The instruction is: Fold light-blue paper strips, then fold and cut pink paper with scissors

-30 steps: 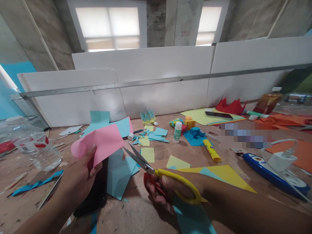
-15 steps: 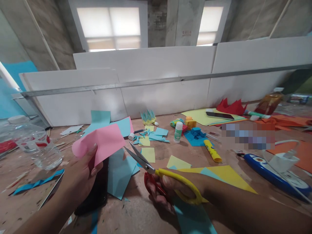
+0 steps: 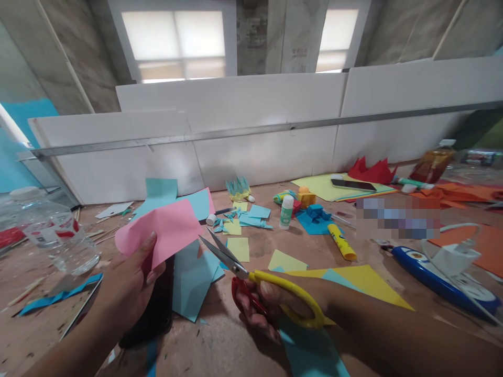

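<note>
A curved sheet of pink paper (image 3: 176,228) is pinched in my left hand (image 3: 135,277), thumb on top, above a dark phone-like slab (image 3: 159,309). My right hand (image 3: 271,303) grips scissors (image 3: 231,262) with one yellow and one red handle loop. Their blades are slightly apart and point toward the paper's right edge, close to it, and I see no cut between them. Beneath the pink paper lie blue paper pieces (image 3: 192,288). Under my right forearm are a yellow sheet (image 3: 369,283) and more blue paper (image 3: 310,348).
A water bottle (image 3: 55,230) stands at left. Beyond the scissors are a glue stick (image 3: 286,212), a yellow tube (image 3: 341,242), paper scraps and a small blue-and-yellow paper crown (image 3: 238,189). At right lie a blue-and-white power strip (image 3: 444,283), a phone (image 3: 353,185) and a red paper crown (image 3: 371,171).
Hands, pink paper and scissors hold nearly the same pose. The whole view has shifted very slightly.
</note>
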The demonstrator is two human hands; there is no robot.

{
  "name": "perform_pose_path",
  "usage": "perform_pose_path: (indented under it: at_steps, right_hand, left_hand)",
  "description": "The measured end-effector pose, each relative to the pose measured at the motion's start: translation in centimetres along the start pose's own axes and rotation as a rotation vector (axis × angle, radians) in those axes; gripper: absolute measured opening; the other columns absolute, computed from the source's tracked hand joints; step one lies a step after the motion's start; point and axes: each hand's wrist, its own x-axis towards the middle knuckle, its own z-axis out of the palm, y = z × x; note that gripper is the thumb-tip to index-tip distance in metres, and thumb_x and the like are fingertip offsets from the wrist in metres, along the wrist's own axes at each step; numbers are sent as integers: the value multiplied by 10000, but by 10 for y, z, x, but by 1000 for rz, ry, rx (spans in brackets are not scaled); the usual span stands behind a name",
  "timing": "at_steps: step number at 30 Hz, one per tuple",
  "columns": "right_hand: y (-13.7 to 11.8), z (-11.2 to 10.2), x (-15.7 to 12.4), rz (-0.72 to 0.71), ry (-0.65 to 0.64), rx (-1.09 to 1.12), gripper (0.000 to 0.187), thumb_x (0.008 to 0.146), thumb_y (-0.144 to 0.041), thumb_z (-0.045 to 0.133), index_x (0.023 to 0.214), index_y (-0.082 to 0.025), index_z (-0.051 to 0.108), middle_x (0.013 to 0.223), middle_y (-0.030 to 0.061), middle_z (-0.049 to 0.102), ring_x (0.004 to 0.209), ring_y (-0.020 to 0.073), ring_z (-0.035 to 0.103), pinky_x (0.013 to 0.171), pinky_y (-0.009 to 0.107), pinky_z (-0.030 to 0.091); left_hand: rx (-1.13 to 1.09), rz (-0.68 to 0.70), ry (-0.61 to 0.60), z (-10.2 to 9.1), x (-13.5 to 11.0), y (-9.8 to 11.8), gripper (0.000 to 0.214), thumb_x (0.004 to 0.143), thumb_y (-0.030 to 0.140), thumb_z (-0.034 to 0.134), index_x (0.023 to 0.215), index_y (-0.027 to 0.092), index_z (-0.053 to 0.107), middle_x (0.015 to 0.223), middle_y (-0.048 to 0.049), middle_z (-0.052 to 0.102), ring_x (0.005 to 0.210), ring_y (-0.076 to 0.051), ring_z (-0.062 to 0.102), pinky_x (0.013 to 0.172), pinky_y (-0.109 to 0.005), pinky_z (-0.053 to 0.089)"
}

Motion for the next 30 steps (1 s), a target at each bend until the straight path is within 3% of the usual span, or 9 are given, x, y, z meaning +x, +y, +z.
perform_pose_path:
  at_steps: [8, 14, 22, 30]
  right_hand:
    - [-1, 0, -1, 5, 13, -33, 613, 770, -721, 653, 994, -172, 499, 796, -1, 471, 687, 89, 467, 603, 162, 414]
    - [-2, 3, 0, 17, 53, -5, 607, 743, -710, 689, 949, -174, 494, 790, -1, 474, 680, 89, 467, 607, 172, 406]
    - [-1, 1, 1, -5, 45, -29, 594, 770, -726, 646, 933, -177, 488, 768, -3, 489, 655, 95, 476, 578, 187, 413]
    - [-2, 3, 1, 0, 63, -41, 630, 739, -739, 666, 938, -166, 493, 767, -4, 475, 644, 87, 467, 567, 178, 404]
  left_hand:
    - [-6, 20, -15, 2, -1, 1, 429, 576, 212, 864, 606, 197, 437, 478, 101, 435, 360, -34, 324, 309, -146, 283]
    - [1, 52, 40, 0, 2, -1, 414, 555, 206, 882, 640, 201, 477, 497, 100, 471, 365, -41, 357, 310, -157, 302]
    - [-6, 4, 10, -2, 2, -1, 434, 583, 195, 863, 592, 213, 430, 456, 103, 406, 354, -41, 318, 303, -162, 284]
    - [-15, 56, -4, 5, -6, 4, 319, 581, 195, 864, 660, 187, 555, 548, 82, 508, 400, -37, 354, 327, -147, 322]
